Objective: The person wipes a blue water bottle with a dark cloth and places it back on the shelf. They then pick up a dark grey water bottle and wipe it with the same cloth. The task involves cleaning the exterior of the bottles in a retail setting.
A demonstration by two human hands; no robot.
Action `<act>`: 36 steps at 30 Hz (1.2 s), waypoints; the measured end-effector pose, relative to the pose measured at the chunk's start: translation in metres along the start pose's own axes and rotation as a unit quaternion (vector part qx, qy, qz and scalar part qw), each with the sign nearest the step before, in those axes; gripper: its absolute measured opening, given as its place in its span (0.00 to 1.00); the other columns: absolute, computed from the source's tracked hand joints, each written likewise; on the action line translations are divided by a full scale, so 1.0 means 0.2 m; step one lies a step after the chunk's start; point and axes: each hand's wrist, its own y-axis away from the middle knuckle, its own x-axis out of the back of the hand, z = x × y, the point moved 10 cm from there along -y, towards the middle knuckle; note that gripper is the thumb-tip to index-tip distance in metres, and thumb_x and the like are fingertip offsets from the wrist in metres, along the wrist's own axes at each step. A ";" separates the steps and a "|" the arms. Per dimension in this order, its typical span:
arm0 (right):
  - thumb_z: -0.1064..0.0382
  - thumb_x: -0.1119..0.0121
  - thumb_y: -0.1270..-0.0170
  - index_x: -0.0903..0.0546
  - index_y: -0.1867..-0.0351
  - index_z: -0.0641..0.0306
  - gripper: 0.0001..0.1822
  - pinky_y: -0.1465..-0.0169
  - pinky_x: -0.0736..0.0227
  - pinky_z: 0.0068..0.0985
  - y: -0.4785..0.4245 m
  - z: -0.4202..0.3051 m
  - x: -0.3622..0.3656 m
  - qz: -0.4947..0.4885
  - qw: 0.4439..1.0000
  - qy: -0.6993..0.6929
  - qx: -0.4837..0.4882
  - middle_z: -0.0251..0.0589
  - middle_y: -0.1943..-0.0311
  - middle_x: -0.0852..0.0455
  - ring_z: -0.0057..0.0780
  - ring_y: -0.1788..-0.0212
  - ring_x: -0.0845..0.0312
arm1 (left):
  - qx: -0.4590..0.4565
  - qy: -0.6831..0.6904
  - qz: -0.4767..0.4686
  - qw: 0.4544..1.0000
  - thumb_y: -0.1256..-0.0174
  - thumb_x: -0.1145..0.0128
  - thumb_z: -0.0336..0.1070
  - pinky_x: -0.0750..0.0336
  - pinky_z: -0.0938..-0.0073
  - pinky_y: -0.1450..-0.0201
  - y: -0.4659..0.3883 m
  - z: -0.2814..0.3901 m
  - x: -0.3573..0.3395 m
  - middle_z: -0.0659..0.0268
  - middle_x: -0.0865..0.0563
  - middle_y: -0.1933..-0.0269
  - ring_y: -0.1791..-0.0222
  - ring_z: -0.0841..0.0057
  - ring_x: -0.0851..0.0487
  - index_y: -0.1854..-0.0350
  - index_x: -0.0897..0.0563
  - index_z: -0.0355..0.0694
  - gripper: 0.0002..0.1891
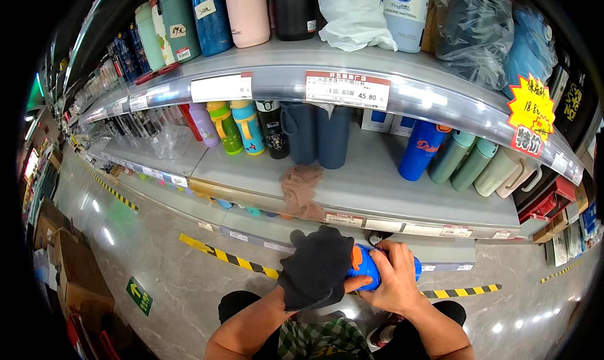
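Observation:
A blue bottle (372, 268) with an orange lid part (357, 258) lies tilted nearly sideways before me, above my lap. My right hand (395, 279) wraps around its body from the right, fingers over the top. My left hand (357, 283) is mostly hidden under a dark grey cloth (316, 269). Only what looks like its thumb shows, resting against the bottle's lid end. The bunched cloth touches that end. Just beyond, a crumpled brown cloth (301, 192) hangs over the front edge of the middle shelf (255, 173).
On the middle shelf stand dark blue tumblers (333, 138), children's bottles (226, 128), another blue bottle (419, 152) and green flasks (453, 157). The upper shelf (283, 55) juts out above, with larger flasks and price tags. Cardboard boxes (85, 270) stand left; striped tape (231, 261) marks the floor.

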 end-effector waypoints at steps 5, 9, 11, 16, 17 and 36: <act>0.61 0.25 0.70 0.23 0.47 0.57 0.38 0.52 0.36 0.42 0.01 0.03 -0.02 0.002 1.000 -0.001 -0.017 0.48 0.50 0.26 0.49 0.51 0.30 | 0.018 -0.112 -0.067 0.991 0.54 0.28 0.57 0.30 0.57 0.54 -0.02 0.04 -0.05 0.51 0.18 0.52 0.54 0.55 0.19 0.48 0.22 0.33 0.37; 0.60 0.25 0.69 0.22 0.48 0.57 0.37 0.51 0.36 0.42 0.01 0.02 0.02 0.024 1.000 -0.005 -0.019 0.48 0.50 0.25 0.49 0.51 0.30 | -0.079 -0.032 0.024 0.996 0.54 0.28 0.54 0.31 0.55 0.53 0.00 0.08 -0.02 0.50 0.20 0.48 0.51 0.54 0.20 0.44 0.23 0.33 0.38; 0.60 0.25 0.69 0.22 0.48 0.56 0.37 0.51 0.36 0.42 0.00 0.01 0.05 0.025 1.000 0.010 -0.007 0.48 0.50 0.25 0.48 0.50 0.30 | -0.121 0.027 0.111 0.986 0.50 0.30 0.47 0.28 0.55 0.56 0.02 0.11 0.03 0.52 0.20 0.53 0.56 0.54 0.21 0.51 0.22 0.32 0.28; 0.60 0.26 0.69 0.21 0.49 0.55 0.36 0.50 0.37 0.42 0.00 -0.02 0.04 0.007 0.996 0.077 0.034 0.48 0.50 0.25 0.47 0.50 0.29 | -0.091 0.035 0.057 0.994 0.51 0.29 0.42 0.27 0.56 0.60 -0.05 0.11 -0.01 0.54 0.19 0.57 0.60 0.54 0.20 0.57 0.21 0.35 0.22; 0.60 0.26 0.69 0.21 0.49 0.55 0.36 0.50 0.37 0.42 0.00 -0.02 0.03 0.004 0.996 0.079 0.032 0.47 0.50 0.25 0.47 0.50 0.29 | -0.048 0.031 -0.024 0.998 0.53 0.29 0.43 0.27 0.54 0.58 -0.06 0.06 -0.11 0.53 0.18 0.57 0.60 0.53 0.19 0.54 0.21 0.36 0.25; 0.64 0.29 0.71 0.22 0.51 0.61 0.35 0.47 0.38 0.45 0.01 -0.03 0.14 0.091 0.991 0.097 0.032 0.50 0.49 0.24 0.49 0.49 0.28 | -0.024 0.101 0.133 0.986 0.57 0.22 0.41 0.25 0.58 0.52 0.00 -0.06 0.04 0.49 0.18 0.53 0.55 0.51 0.19 0.46 0.25 0.34 0.35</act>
